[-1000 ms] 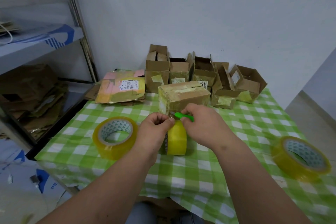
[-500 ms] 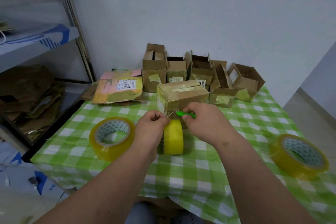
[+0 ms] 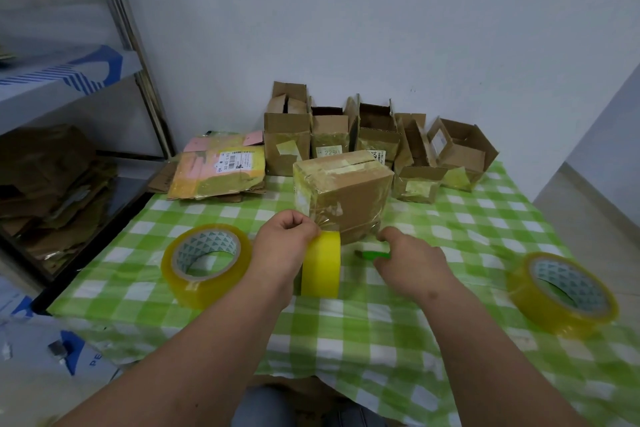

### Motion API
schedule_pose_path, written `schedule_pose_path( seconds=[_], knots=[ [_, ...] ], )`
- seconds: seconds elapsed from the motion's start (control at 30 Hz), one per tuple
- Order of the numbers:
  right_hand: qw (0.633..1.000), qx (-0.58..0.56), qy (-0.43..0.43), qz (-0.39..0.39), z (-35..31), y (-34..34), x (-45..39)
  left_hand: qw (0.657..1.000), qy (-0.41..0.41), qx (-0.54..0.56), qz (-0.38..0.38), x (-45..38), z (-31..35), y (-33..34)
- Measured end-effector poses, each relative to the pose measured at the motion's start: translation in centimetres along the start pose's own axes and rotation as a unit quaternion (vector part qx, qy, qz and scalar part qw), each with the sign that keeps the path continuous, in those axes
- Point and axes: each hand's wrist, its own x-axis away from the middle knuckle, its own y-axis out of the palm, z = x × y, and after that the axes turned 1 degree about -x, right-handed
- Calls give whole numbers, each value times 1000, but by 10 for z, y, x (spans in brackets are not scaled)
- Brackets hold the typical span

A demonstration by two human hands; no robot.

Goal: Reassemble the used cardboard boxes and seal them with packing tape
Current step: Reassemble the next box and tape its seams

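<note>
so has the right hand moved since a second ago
Yes. The right hand has dropped from the top of the upright tape roll to the tablecloth on its right, beside the green cutter.

Closed box (image 3: 343, 194) sits mid-table (image 3: 381, 322), upright tape roll (image 3: 320, 265) just before it, left hand (image 3: 282, 246) on roll's left side. Right hand (image 3: 412, 258) right of roll, cutter (image 3: 372, 255) at its fingers. Flat rolls far left (image 3: 206, 264) and far right (image 3: 562, 291). Open boxes (image 3: 377, 139) row behind; flattened cardboard (image 3: 218, 172) back left.
</note>
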Motion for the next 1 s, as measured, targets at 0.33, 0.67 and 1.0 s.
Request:
schedule_pose_path(
  seconds=[0.33,0.67,1.0],
  knots=[
    [917,-389,-50,67,-46,1,8,1000,4,-7,-7,3,3,-2],
    [841,-541,15,9,-62,11,5,1000,1,-7,-22,7,4,-7],
    [843,-537,-14,21,-61,16,3,852,330,-407,-6,-19,43,-9]
  ],
)
